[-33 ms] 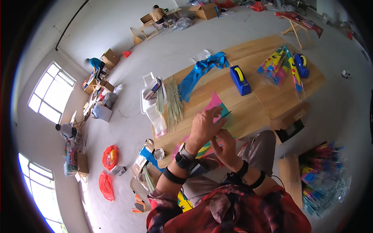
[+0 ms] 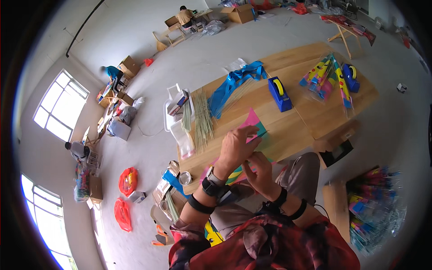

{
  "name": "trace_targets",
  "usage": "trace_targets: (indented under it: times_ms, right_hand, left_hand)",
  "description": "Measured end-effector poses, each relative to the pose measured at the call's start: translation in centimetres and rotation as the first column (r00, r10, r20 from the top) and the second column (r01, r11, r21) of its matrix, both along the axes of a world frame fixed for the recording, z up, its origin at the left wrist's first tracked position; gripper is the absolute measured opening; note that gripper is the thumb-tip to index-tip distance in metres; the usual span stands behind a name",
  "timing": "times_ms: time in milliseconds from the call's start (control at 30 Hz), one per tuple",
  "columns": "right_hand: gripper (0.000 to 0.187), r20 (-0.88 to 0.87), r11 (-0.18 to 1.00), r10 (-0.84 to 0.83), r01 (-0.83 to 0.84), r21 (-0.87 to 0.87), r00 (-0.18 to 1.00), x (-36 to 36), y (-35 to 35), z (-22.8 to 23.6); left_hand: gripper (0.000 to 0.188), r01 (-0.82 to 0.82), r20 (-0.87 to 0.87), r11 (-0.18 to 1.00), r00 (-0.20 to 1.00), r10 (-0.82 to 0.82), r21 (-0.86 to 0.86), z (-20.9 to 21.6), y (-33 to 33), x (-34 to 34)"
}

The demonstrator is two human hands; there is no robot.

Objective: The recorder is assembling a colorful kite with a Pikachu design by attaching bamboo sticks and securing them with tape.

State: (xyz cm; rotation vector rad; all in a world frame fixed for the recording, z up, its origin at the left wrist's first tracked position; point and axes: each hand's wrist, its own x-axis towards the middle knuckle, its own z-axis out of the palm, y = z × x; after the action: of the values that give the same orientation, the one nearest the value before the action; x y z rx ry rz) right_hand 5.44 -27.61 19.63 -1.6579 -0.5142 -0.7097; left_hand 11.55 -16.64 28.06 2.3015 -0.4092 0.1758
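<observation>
Bent over a multicoloured sheet (image 2: 253,118)

Curls left hand (image 2: 237,145) over the sheet at the near edge of the worktop (image 2: 290,131); cannot tell whether gripping. Keeps right hand (image 2: 261,173) half-curled just beside, cannot tell if grasping. Slants forearms (image 2: 191,216) inward.

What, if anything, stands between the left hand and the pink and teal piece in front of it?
Nothing visible stands between them: the left hand overlaps the pink and teal piece in this view, though exact contact is hard to tell. The blue tape dispenser stands beyond, to the right.
</observation>
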Motion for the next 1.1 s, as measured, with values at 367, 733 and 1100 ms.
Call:
trace_targets:
  times_ms: [367,733,1100]
  right_hand:
    - [0.036,0.306,0.988,-0.007,0.054,-0.145,0.952,2.8,-2.8,12.1]
    - [0.022,-0.249,0.83,0.517,-0.55,-0.087,0.819,5.7,-2.7,17.5]
    - [0.017,-0.147,0.842,0.479,-0.5,-0.202,0.865,5.8,-2.1,18.3]
  left_hand:
    - [0.02,0.004,-0.146,0.914,0.987,-0.069,-0.406,8.0,5.7,-5.4]
    - [0.02,0.068,-0.125,0.691,0.966,-0.225,-0.72,8.3,7.3,-5.6]
    - [0.022,0.064,-0.131,0.561,0.945,-0.3,-0.825,7.2,7.5,-5.5]
